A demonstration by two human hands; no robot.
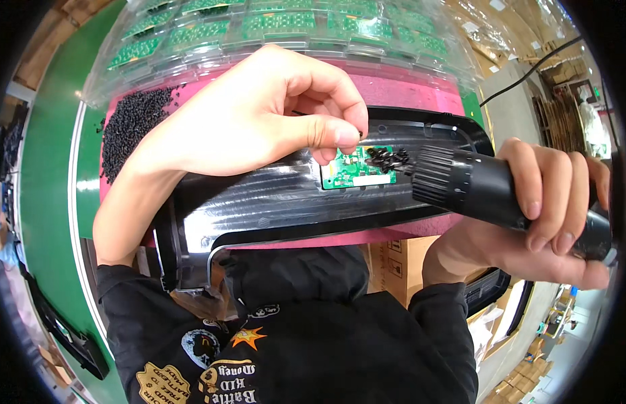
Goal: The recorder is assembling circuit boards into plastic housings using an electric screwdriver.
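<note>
A long black plastic housing (259, 215) lies before me, its hollow side up. Set in its middle is a green circuit board (357, 180) with a white strip. Over the board, my left hand (259, 118) is closed in a pinch; a tiny dark tip, apparently a black screw (360, 135), shows at the thumb. My right hand (555, 202) wraps around a black electric screwdriver (461, 180), held sideways over the housing's right part. A cluster of small dark screws (388, 160) clings around its bit end, above the board. The bit's very tip is hidden among them.
A heap of black screws (134, 128) lies on the pink mat (407, 87) at the left. Clear plastic trays of green boards (279, 27) stand along the far side. A black cable (532, 71) runs at the upper right, and a cardboard box (400, 269) sits below the table edge.
</note>
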